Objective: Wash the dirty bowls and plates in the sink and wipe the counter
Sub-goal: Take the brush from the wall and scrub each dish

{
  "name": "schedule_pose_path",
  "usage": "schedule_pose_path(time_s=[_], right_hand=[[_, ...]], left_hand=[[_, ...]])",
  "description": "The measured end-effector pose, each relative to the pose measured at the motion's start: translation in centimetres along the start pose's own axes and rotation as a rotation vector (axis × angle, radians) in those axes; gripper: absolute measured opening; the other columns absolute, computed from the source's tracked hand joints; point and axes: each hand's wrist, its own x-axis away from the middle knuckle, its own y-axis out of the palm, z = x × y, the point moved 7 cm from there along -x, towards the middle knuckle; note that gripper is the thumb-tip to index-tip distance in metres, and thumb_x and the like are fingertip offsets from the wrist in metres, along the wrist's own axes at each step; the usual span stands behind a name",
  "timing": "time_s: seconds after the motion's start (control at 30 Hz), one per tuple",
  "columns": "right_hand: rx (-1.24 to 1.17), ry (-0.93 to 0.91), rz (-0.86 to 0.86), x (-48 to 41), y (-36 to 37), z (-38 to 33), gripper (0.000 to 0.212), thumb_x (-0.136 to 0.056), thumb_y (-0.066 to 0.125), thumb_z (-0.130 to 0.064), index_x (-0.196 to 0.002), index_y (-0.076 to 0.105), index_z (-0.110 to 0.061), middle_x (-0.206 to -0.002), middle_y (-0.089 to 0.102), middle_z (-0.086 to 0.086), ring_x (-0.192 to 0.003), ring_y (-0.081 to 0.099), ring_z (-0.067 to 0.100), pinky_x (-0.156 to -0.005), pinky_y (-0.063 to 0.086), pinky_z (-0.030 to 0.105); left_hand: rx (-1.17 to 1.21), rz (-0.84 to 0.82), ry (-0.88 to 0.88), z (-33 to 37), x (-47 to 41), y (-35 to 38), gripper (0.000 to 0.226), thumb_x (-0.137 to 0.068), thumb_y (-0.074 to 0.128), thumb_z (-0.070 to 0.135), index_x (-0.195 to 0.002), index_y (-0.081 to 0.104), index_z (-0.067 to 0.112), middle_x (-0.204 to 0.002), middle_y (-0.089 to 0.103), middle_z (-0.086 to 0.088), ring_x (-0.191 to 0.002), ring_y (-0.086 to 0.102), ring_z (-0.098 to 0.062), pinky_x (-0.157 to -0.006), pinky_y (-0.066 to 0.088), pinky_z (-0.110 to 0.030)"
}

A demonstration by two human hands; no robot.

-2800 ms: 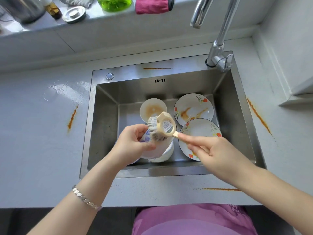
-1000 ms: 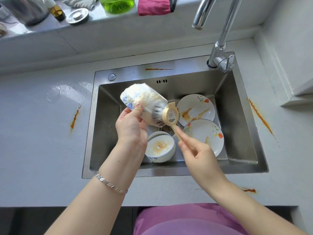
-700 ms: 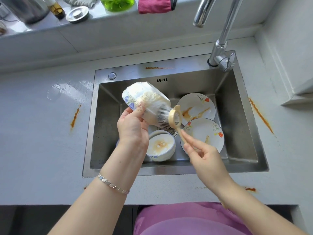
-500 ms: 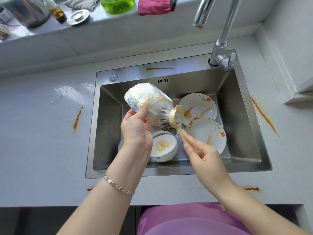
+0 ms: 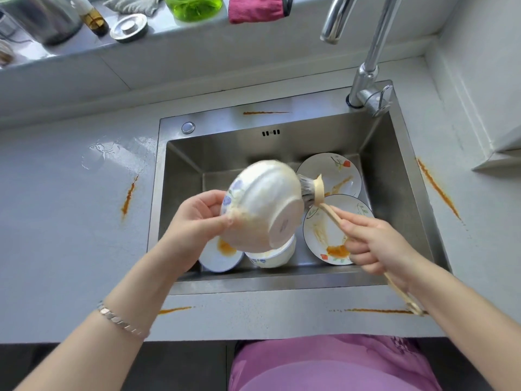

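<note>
Bare forearms, a silver link bracelet (image 5: 122, 323) on the left wrist, and a pink-purple garment (image 5: 332, 365) below.

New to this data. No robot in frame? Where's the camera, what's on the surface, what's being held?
There is no robot here: a person works with bare hands. The single camera is worn on the head and looks forward and down, so both arms enter from the bottom edge.

The left hand grips a foamy bowl by its rim, tipped so its base faces the camera. The right hand holds a long-handled brush, with its bristles at the bowl's outer wall.

Below them, the steel sink holds a far plate and a near plate, both stained. It also holds a second bowl and a small dish with an orange smear.

The grey counter around the sink carries orange streaks. The tap stands at the far right corner, and no water shows.
</note>
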Motion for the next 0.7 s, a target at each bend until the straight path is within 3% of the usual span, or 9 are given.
schedule_pose_path(time_s=[0.13,0.23,0.27,0.33,0.4,0.53,0.7], right_hand=[[0.34,-0.237,-0.03,1.3,1.6,-2.4,0.035,-0.097,0.045,-0.015,-0.116,0.054,-0.043,-0.045,0.023,-0.01,-0.039,0.017,0.004,-0.037,0.019,0.014],[0.538,-0.356,-0.11,2.8,4.1,-2.6,0.037,-0.096,0.046,-0.013,-0.121,0.051,-0.04,-0.034,0.028,-0.015,-0.041,0.021,0.006,-0.06,0.037,0.006],[0.557,-0.35,-0.098,2.7,4.0,-2.7,0.037,-0.096,0.046,-0.013,-0.124,0.052,-0.037,-0.033,0.03,-0.016,-0.04,0.023,0.006,-0.063,0.035,0.005],[0.54,-0.29,-0.01,1.7,2.9,-2.7,0.037,-0.097,0.044,-0.009,-0.129,0.052,-0.024,-0.03,0.035,-0.021,-0.033,0.036,0.0,-0.048,0.033,0.003],[0.506,-0.263,0.029,1.5,2.7,-2.6,0.038,-0.097,0.042,-0.006,-0.132,0.049,-0.017,-0.03,0.038,-0.025,-0.035,0.041,-0.01,-0.042,0.032,0.003],[0.475,-0.336,-0.07,2.9,4.7,-2.4,0.038,-0.097,0.042,-0.006,-0.129,0.047,-0.026,-0.029,0.035,-0.02,-0.034,0.038,-0.004,-0.049,0.033,0.001],[0.467,-0.303,-0.002,2.2,3.8,-2.6,0.037,-0.097,0.041,-0.008,-0.131,0.048,-0.023,-0.031,0.038,-0.028,-0.041,0.044,-0.018,-0.047,0.035,0.002]], left_hand=[[-0.467,-0.064,0.014,0.2,0.1,0.5,0.022,-0.069,0.063,0.005,-0.085,0.064,0.02,-0.074,0.071,0.01,-0.072,0.064,-0.005,-0.07,0.052,-0.022],[-0.747,-0.018,0.036,0.0,0.0,0.3,0.033,-0.081,0.063,-0.003,-0.082,0.061,0.03,-0.08,0.068,0.006,-0.075,0.062,-0.011,-0.073,0.05,-0.03],[-0.773,-0.013,0.047,-0.1,0.1,0.3,0.035,-0.082,0.062,-0.004,-0.082,0.06,0.031,-0.081,0.067,0.005,-0.075,0.061,-0.012,-0.073,0.049,-0.031],[-0.742,-0.031,0.058,-0.2,0.3,0.6,0.032,-0.081,0.063,-0.002,-0.082,0.061,0.03,-0.08,0.068,0.007,-0.075,0.061,-0.011,-0.073,0.05,-0.03],[-0.649,-0.058,0.054,-0.2,0.5,1.0,0.022,-0.075,0.063,0.008,-0.083,0.063,0.028,-0.076,0.069,0.011,-0.074,0.061,-0.007,-0.071,0.05,-0.024],[-0.555,-0.004,0.052,-0.3,0.5,0.3,0.025,-0.077,0.064,0.001,-0.084,0.063,0.025,-0.074,0.069,0.018,-0.071,0.06,-0.002,-0.071,0.05,-0.023],[-0.539,-0.025,0.054,-0.5,0.4,0.7,0.024,-0.075,0.064,0.004,-0.084,0.063,0.026,-0.075,0.07,0.016,-0.073,0.061,-0.002,-0.069,0.051,-0.021]])
